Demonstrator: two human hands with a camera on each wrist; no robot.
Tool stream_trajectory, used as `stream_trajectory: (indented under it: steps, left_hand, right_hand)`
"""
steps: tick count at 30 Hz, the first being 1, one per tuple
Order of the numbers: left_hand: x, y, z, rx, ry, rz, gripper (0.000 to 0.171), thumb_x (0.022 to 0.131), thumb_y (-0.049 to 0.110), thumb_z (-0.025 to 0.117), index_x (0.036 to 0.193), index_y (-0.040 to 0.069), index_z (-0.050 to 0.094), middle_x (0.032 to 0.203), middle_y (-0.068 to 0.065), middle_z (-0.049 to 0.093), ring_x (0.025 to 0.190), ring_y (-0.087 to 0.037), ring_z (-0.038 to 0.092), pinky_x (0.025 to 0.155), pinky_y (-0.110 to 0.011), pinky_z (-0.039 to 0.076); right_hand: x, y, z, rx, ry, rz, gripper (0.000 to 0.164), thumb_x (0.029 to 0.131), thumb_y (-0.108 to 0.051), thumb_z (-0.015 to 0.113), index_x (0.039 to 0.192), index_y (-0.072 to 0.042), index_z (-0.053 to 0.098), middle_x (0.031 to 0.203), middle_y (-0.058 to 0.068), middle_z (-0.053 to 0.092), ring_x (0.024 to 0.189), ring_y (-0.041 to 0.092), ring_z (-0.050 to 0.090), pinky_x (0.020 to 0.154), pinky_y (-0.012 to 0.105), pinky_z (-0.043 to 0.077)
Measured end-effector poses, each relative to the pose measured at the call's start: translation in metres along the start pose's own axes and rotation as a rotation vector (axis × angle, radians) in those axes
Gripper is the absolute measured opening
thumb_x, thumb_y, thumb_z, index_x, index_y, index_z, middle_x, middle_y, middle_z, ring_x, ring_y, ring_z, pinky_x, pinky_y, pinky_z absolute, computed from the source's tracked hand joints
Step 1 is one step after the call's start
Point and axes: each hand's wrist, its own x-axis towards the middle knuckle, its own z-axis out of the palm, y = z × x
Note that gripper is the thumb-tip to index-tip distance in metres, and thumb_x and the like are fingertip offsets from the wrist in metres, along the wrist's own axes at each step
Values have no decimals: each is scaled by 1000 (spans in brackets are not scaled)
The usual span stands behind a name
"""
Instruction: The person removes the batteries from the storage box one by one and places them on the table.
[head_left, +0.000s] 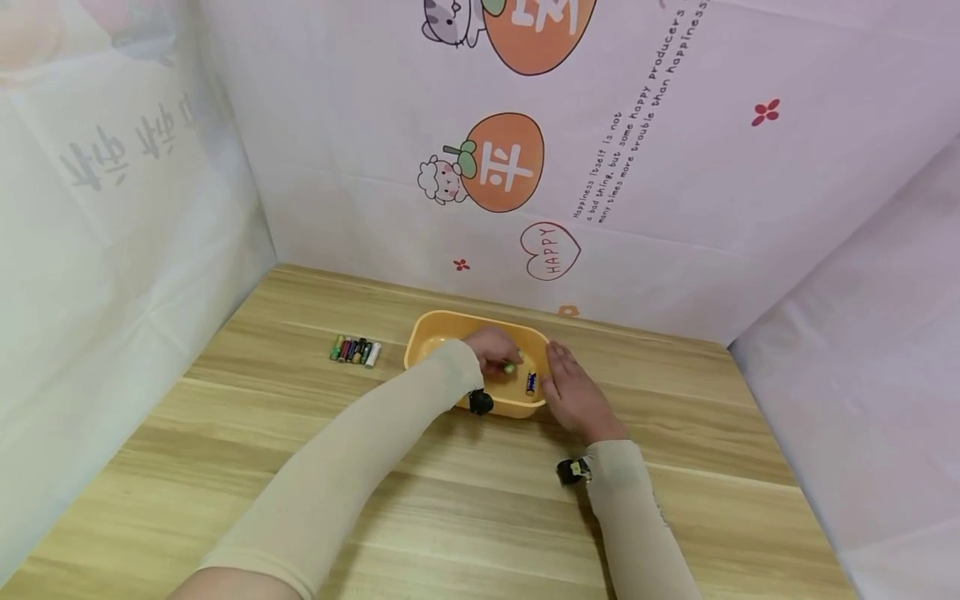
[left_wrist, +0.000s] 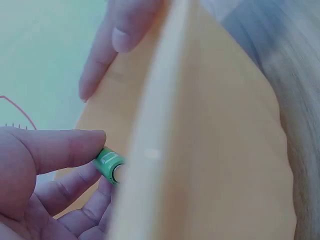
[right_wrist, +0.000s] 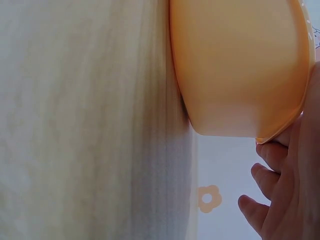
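Observation:
My left hand [head_left: 492, 343] reaches down inside a yellow-orange plastic basin [head_left: 442, 320]. Its thumb and fingers pinch a small green battery [left_wrist: 109, 165], whose end also shows below the fingers in the head view. A blue battery [head_left: 531, 383] lies on the basin floor toward the right end. My right hand [head_left: 579, 398] rests against the basin's right end from outside, fingers extended along the rim. In the right wrist view, the fingertips of the right hand [right_wrist: 272, 192] spread out beside the basin's corner.
Left of the basin, several batteries in different colours [head_left: 356, 351] lie side by side in a row on the wooden table [head_left: 450, 492]. A printed white cloth [head_left: 360, 167] hangs behind the table, and more cloth stands at both sides.

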Motion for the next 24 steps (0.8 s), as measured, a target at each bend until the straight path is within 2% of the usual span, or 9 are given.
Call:
stream_trajectory:
  steps: [4, 9, 16, 21, 24]
  left_hand:
    - [-5, 2, -6, -76, -25, -24, 13, 88, 5, 70, 101, 2, 68, 84, -10, 64, 63, -17, 59, 77, -36, 58]
    - [-13, 3, -17, -164, -51, -30, 28, 90, 3, 68, 118, -2, 64, 94, -15, 66, 68, -18, 60, 89, -42, 54]
    - [-15, 1, -33, -170, -81, -17, 39, 95, 6, 62, 132, -1, 55, 124, -24, 58, 77, -19, 62, 93, -43, 52]
    - [-19, -4, -44, -162, -70, -11, 30, 94, 7, 64, 123, -2, 59, 107, -19, 63, 80, -21, 63, 91, -43, 53]
    - [-22, -6, -50, -183, -65, -15, 28, 94, 6, 64, 120, -2, 58, 104, -16, 62, 80, -21, 62, 90, -43, 54]
  right_hand:
    - [1, 1, 1, -7, 4, -11, 58, 106, -26, 32, 154, 0, 13, 159, 17, 17, 146, 31, 13, 118, 44, 17]
    - [0, 0, 3, -3, 5, -6, 58, 106, -26, 32, 154, 0, 13, 159, 17, 17, 145, 32, 14, 118, 44, 16]
    - [0, 0, 3, -3, -5, -4, 59, 106, -26, 31, 155, -1, 11, 159, 17, 16, 145, 33, 13, 118, 45, 15]
    - [1, 2, 3, -2, -1, -16, 60, 106, -27, 32, 155, -1, 10, 160, 17, 15, 146, 33, 12, 118, 45, 15]
    - [2, 3, 3, -3, 0, -14, 60, 105, -27, 32, 155, -1, 11, 160, 17, 15, 146, 33, 12, 118, 46, 15]
